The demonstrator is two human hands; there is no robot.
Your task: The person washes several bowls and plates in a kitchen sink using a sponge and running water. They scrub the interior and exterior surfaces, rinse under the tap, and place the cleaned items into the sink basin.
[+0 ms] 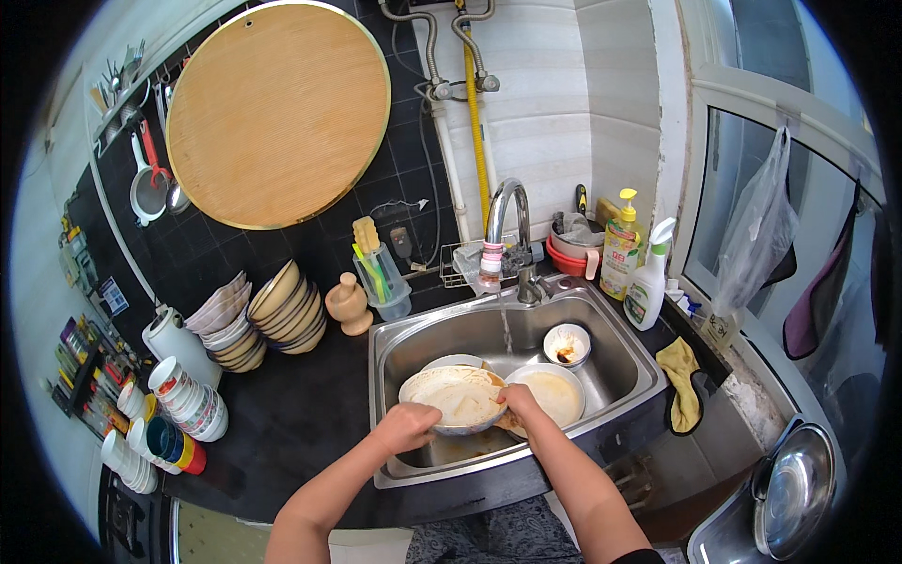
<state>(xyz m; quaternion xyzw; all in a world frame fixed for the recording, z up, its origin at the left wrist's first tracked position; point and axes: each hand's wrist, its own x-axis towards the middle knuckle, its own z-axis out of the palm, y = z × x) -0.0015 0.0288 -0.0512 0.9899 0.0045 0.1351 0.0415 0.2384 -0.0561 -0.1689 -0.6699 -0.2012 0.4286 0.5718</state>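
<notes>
Between my hands a large soiled bowl [454, 398] is held tilted over the left part of the stainless steel sink [451, 474]. My left hand [411, 427] grips its left rim, and my right hand [518, 410] grips the right rim. Pale residue coats the inside of the bowl. Beneath and beside it lie other dishes: a wide dish with cloudy liquid [553, 396] at the right, and part of a white dish [458, 361] behind. A small bowl with brown residue [566, 345] sits at the back right. Water runs from the chrome faucet [520, 211] into the sink.
Left of the sink stand a wooden mortar and pestle [349, 310], stacked bowls [285, 310] and a utensil holder [384, 282]. At the right are a pump bottle [620, 254], a spray bottle [647, 289] and a yellow cloth [680, 384]. Stacked cups [130, 462] stand far left.
</notes>
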